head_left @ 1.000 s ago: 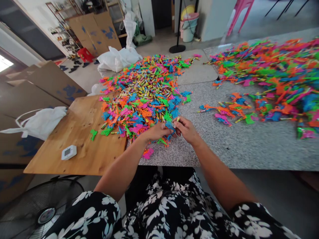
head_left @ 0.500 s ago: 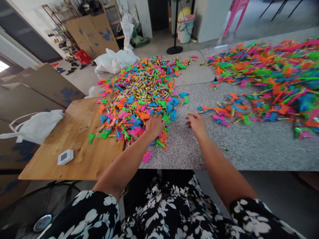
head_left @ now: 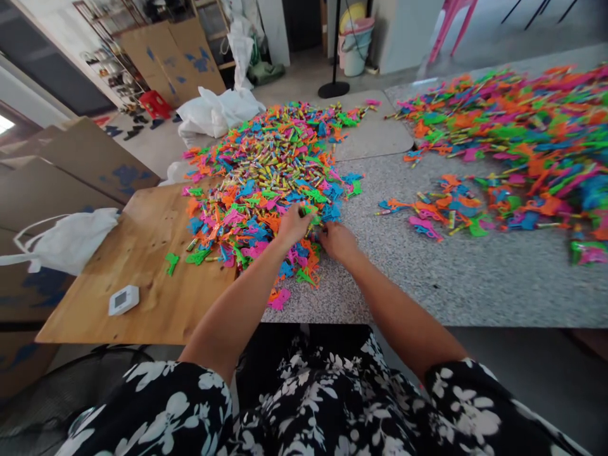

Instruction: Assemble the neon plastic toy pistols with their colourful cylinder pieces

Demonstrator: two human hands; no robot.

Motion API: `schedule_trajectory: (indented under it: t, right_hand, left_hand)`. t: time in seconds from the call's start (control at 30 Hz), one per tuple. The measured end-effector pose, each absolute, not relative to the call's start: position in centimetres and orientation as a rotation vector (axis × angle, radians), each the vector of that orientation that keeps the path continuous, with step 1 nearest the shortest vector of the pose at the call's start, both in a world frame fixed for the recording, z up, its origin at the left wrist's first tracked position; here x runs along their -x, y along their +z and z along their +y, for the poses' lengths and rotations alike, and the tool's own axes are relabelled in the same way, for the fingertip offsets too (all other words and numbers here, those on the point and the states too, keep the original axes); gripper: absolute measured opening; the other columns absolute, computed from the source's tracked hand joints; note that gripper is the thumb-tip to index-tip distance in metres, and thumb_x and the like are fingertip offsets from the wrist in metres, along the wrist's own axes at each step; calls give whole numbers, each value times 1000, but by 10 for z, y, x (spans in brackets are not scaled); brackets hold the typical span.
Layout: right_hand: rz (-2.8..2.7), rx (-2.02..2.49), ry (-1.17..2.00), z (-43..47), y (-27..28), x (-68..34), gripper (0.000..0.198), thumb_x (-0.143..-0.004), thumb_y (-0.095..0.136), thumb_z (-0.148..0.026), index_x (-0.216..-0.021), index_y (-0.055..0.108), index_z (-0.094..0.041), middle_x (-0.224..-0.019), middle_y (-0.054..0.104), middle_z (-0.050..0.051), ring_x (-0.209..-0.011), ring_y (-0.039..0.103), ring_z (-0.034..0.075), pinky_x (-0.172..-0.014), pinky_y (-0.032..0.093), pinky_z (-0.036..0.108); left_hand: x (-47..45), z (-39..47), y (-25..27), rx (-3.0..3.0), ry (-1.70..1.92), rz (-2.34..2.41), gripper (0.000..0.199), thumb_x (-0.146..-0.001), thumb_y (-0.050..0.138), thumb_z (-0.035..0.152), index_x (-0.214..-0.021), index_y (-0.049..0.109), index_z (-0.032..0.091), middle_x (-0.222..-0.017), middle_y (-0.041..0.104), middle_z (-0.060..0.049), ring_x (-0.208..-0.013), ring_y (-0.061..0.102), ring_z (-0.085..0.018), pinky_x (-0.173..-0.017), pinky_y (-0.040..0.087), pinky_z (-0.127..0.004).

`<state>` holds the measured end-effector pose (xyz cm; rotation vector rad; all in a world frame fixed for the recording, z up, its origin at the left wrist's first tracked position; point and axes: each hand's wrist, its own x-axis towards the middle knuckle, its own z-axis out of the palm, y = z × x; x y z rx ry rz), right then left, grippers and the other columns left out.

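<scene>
My left hand [head_left: 291, 227] is closed on a green toy gun [head_left: 311, 210] at the right edge of a heaped pile of small plastic toy guns [head_left: 256, 218]. Close beside it, my right hand [head_left: 341, 242] has its fingers drawn together near the pile's edge; what they pinch, if anything, is hidden. The pile mixes orange, pink, blue and green toy guns. Many short yellow and metallic tubes [head_left: 270, 161] lie across its middle and far part.
A second heap of toy guns with tubes [head_left: 522, 145] spreads over the speckled table [head_left: 403, 278] to the right. On the wooden board [head_left: 156, 247] at left are a white digital device [head_left: 124, 300] and a lone green toy gun [head_left: 171, 262]. White bags [head_left: 209, 114] stand behind.
My right hand has moved left from the bare tabletop to the pile's edge, close to my left hand. The left hand has lifted slightly, with a green toy gun now showing in its fingers.
</scene>
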<state>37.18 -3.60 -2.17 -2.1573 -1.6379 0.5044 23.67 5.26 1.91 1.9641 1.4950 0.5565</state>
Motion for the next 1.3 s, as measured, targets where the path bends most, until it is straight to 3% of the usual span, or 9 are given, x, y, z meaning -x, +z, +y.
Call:
schedule_trajectory:
  t: [0.17, 0.3, 0.37, 0.5, 0.6, 0.77, 0.93, 1.3]
  right_hand:
    - [-1715, 2202, 668, -20, -16, -351, 37, -102, 57, -34, -129, 70, -12, -126, 74, 23, -115, 72, 34, -93, 53, 37]
    - [-1737, 2262, 766, -10, -10, -351, 40, -95, 67, -30, -130, 72, -11, -131, 72, 26, -121, 71, 37, -96, 54, 38]
    - [-1651, 2267, 811, -11, -9, -355, 34, -92, 70, -32, -119, 75, -12, -125, 75, 26, -119, 72, 38, -95, 55, 39]
    - [-1102, 1916, 1031, -30, -13, -361, 16, -91, 66, -33, -96, 69, -18, -93, 78, 14, -80, 76, 26, -71, 57, 34]
    - [-726, 1348, 1195, -50, -14, -355, 24, -82, 72, -40, -94, 59, -24, -82, 75, 2, -59, 66, 16, -56, 53, 27]
    - [-570, 1010, 1266, -66, -6, -337, 40, -66, 85, -43, -86, 55, -25, -73, 73, -3, -53, 62, 12, -50, 50, 23]
    - [-556, 942, 1243, -67, 0, -331, 37, -67, 84, -40, -85, 56, -25, -67, 71, -5, -50, 61, 12, -47, 49, 22]
    - [-327, 854, 1295, -69, 6, -328, 25, -68, 76, -30, -81, 56, -24, -64, 70, -3, -46, 59, 10, -44, 46, 18]
  left_hand:
    - [-205, 45, 19, -1443, 722, 1277, 32, -90, 75, 48, -89, 59, 20, -60, 58, 3, -56, 61, -15, -56, 44, -25]
    - [-192, 33, 16, -1196, 767, 1246, 41, -80, 86, 50, -87, 60, 18, -62, 63, 2, -57, 65, -15, -51, 39, -22]
    - [-189, 28, 15, -1121, 794, 1281, 41, -81, 86, 50, -81, 62, 17, -65, 67, -1, -60, 67, -15, -50, 39, -22]
    - [-193, 15, 19, -952, 865, 1180, 38, -77, 89, 46, -82, 68, 16, -77, 75, -5, -74, 74, -18, -59, 49, -24]
    - [-201, 6, 24, -856, 892, 1089, 37, -75, 91, 44, -89, 71, 16, -85, 78, -5, -83, 77, -20, -70, 56, -27]
    - [-216, -2, 29, -820, 949, 1021, 40, -73, 92, 47, -83, 70, 15, -79, 76, -5, -82, 76, -21, -77, 59, -32]
    - [-220, -7, 33, -803, 954, 962, 41, -72, 93, 47, -80, 69, 15, -68, 70, -1, -69, 70, -16, -71, 57, -30]
    - [-227, -22, 30, -798, 1050, 885, 42, -69, 94, 48, -77, 67, 16, -72, 72, -2, -78, 74, -18, -77, 59, -30]
